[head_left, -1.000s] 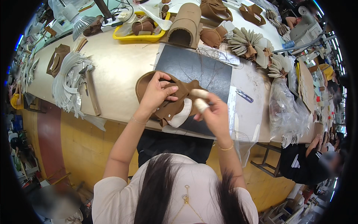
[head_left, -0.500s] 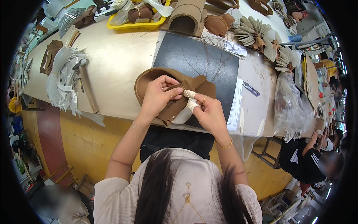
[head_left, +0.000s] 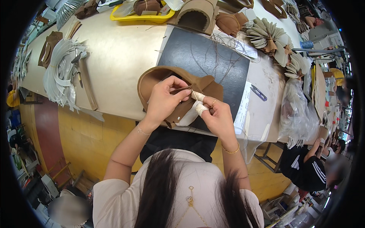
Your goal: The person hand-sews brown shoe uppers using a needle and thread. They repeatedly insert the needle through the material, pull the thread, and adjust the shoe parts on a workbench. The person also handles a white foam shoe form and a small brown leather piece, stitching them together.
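Observation:
On the dark board (head_left: 182,45) at the table's near edge lies a curved brown leather piece (head_left: 154,75), with loose flaps on its right side. My left hand (head_left: 164,99) is closed, pinching a strip of its edge between thumb and fingers. A pale thread (head_left: 195,98) runs from that edge to my right hand (head_left: 219,119). Pale tape wraps my right thumb and index finger, which are curled together on the thread. I cannot make out a needle. A white patch (head_left: 189,116) shows under the leather, between the hands.
A purple thread snipper (head_left: 259,92) lies to the right on papers. Loose dark threads (head_left: 217,57) trail over the board. A hammer (head_left: 86,81) and white strips (head_left: 59,74) lie left. A yellow tray (head_left: 142,18) and a brown leather tube (head_left: 195,17) stand at the back.
The view has shifted slightly. Both hands keep their hold close together at the leather edge, with only small movements.

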